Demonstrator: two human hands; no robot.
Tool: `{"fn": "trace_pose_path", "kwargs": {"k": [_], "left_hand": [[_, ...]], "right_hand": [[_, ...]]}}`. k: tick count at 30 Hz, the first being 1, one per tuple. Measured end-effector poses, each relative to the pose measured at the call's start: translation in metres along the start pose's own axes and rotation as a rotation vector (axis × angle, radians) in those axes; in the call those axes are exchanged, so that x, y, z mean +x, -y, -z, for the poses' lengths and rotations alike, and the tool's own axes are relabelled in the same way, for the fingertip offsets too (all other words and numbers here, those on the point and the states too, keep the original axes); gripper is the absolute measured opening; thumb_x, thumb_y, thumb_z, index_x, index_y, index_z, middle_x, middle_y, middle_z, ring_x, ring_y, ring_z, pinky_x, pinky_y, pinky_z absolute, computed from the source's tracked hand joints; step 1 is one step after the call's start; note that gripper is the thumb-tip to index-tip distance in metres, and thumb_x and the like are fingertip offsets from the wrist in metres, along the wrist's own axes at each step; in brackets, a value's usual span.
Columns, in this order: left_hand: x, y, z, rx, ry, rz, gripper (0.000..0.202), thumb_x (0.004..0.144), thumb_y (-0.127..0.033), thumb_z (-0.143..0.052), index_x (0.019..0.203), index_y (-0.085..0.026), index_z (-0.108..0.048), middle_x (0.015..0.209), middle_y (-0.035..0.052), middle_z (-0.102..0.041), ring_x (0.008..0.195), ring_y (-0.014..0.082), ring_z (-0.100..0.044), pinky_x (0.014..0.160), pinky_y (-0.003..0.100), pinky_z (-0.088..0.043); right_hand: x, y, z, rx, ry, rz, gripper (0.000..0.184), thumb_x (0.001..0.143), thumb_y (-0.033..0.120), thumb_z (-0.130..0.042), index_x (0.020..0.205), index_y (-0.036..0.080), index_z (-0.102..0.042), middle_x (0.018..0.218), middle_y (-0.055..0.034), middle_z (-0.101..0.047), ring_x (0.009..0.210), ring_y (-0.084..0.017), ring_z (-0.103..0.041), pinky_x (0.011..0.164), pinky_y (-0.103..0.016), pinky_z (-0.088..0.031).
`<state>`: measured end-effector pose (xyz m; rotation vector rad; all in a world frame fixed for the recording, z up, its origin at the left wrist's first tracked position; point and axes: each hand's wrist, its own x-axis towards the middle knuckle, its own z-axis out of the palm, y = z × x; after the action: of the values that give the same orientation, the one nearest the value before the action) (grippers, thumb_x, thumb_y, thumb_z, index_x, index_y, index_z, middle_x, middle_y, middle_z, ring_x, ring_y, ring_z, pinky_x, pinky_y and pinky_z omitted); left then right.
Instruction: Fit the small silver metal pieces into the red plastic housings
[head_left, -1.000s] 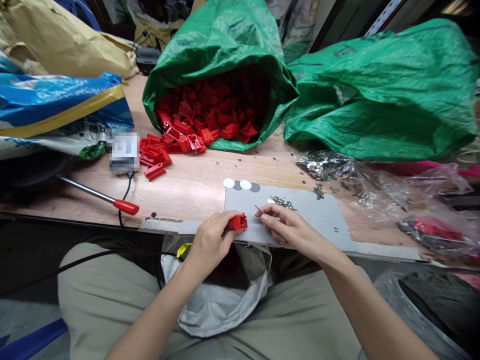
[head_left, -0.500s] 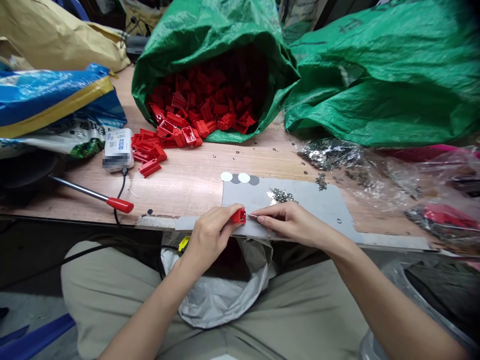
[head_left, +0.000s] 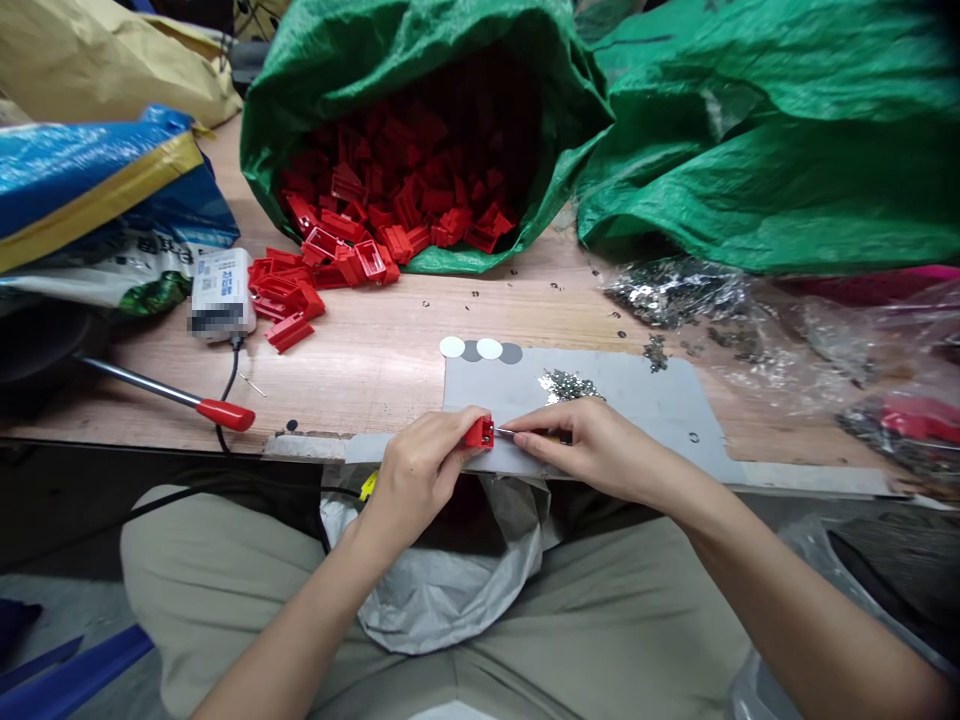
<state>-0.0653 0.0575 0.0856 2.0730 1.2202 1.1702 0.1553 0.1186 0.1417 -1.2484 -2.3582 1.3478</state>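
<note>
My left hand [head_left: 424,455] pinches a small red plastic housing [head_left: 480,432] over the front edge of the grey board [head_left: 645,410]. The housing's open end faces right, with a bit of metal showing inside. My right hand [head_left: 592,440] is closed around a thin metal-tipped tool [head_left: 507,431], whose point is right at that open end; whether it touches cannot be made out. Most of the tool is hidden by my fingers. Just beyond my right hand, a pile of small shiny metal pieces [head_left: 570,386] lies on the board.
A green sack [head_left: 262,130] full of red housings [head_left: 405,190] lies open at the back, with several spilled out. Another green sack [head_left: 772,160] and clear plastic bags [head_left: 795,340] are to the right. A red-tipped lever [head_left: 225,413] and a white box [head_left: 221,290] stand left. A pale bag [head_left: 442,605] hangs below the edge.
The view has shifted slightly, so the table's things appear moved a little. Both hands keep nearly the same pose, with the tool tip at the red housing.
</note>
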Motion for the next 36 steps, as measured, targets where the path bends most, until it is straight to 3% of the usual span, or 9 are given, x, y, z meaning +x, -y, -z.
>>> {"fn": "trace_pose_path", "kwargs": {"k": [12,16,27,36], "left_hand": [[-0.002,0.003,0.001,0.024,0.0,-0.054,0.035,0.096,-0.008,-0.053,0.128,-0.021,-0.059,0.119,0.0086,-0.073,0.11,0.0191,-0.068,0.092,0.033,-0.056],[-0.002,0.003,0.001,0.039,0.014,-0.044,0.035,0.096,-0.009,-0.053,0.128,-0.022,-0.059,0.118,0.0081,-0.074,0.109,0.0194,-0.069,0.091,0.033,-0.056],[0.0,0.0,0.003,0.025,0.031,-0.012,0.031,0.097,-0.011,-0.054,0.125,-0.021,-0.059,0.114,0.0069,-0.074,0.104,0.0181,-0.069,0.088,0.032,-0.055],[-0.001,0.003,0.002,0.046,0.028,-0.042,0.033,0.096,-0.009,-0.053,0.126,-0.022,-0.059,0.116,0.0075,-0.073,0.107,0.019,-0.069,0.09,0.032,-0.056]], "right_hand": [[0.003,0.002,-0.005,-0.145,-0.064,0.103,0.027,0.093,0.022,-0.056,0.103,0.021,-0.081,0.09,-0.0061,-0.081,0.07,-0.019,-0.071,0.064,-0.024,-0.049],[0.001,0.005,-0.013,-0.204,-0.111,0.092,0.029,0.092,0.018,-0.054,0.101,0.022,-0.081,0.092,-0.0082,-0.08,0.077,-0.023,-0.072,0.069,-0.029,-0.049],[-0.006,-0.005,-0.014,0.04,-0.086,0.024,0.03,0.095,0.025,-0.055,0.112,0.023,-0.079,0.102,-0.0021,-0.08,0.081,-0.022,-0.072,0.068,-0.027,-0.05],[-0.005,0.001,-0.019,-0.085,-0.151,0.02,0.027,0.092,0.021,-0.056,0.103,0.02,-0.08,0.098,-0.0071,-0.08,0.081,-0.023,-0.073,0.072,-0.029,-0.05]]}}
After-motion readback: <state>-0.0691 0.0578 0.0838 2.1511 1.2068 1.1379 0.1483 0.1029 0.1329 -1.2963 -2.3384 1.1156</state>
